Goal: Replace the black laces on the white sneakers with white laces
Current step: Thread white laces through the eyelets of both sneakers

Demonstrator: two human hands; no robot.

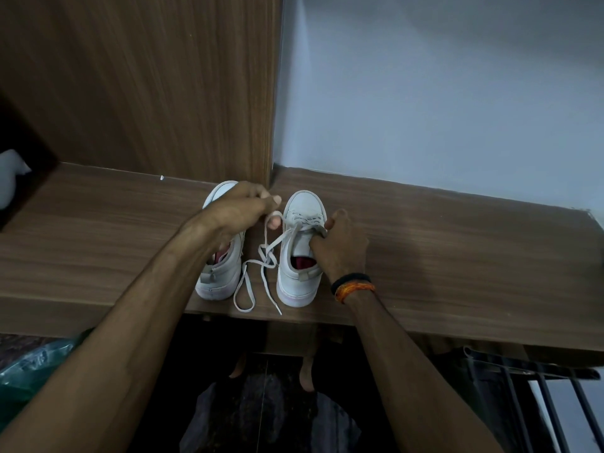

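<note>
Two white sneakers stand side by side on a brown wooden shelf [457, 256], toes pointing away from me. The right sneaker [299, 276] has a white lace [258, 273] threaded through its eyelets; the loose ends trail between the shoes toward the shelf's front edge. My left hand [240, 209] hovers over the left sneaker [225, 273] and pinches one strand of that lace. My right hand [341, 243] grips the right sneaker at its tongue and right side. A thin dark strand shows by the left sneaker's heel. The left sneaker's eyelets are hidden under my hand.
A wooden panel [147, 93] rises behind the shelf on the left, a pale wall [441, 93] on the right. A white object [9, 178] sits at the far left. A green plastic bag [29, 371] lies lower left, a dark metal rack [539, 387] lower right.
</note>
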